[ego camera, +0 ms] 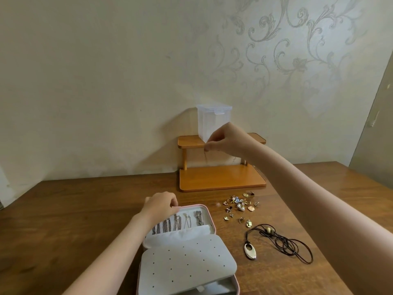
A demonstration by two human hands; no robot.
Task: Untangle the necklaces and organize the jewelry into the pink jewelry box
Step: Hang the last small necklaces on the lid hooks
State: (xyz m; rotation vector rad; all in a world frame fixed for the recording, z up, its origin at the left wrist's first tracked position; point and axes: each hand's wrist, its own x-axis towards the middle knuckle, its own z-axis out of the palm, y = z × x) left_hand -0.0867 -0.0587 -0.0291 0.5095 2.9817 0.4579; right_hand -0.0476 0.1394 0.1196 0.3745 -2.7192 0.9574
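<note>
The pink jewelry box lies open on the wooden table, its grey earring panel folded toward me. Several silver chains hang in its lid. My left hand grips the far rim of the lid. My right hand is raised in front of the wooden stand and pinches a thin chain that dangles below the fingers. A pile of small earrings and charms lies right of the box. A black cord necklace with an oval pendant lies nearer the right edge.
A two-tier wooden stand is against the wall, with a clear lidded plastic container on its upper shelf. The table runs left and right. A door edge is at the far right.
</note>
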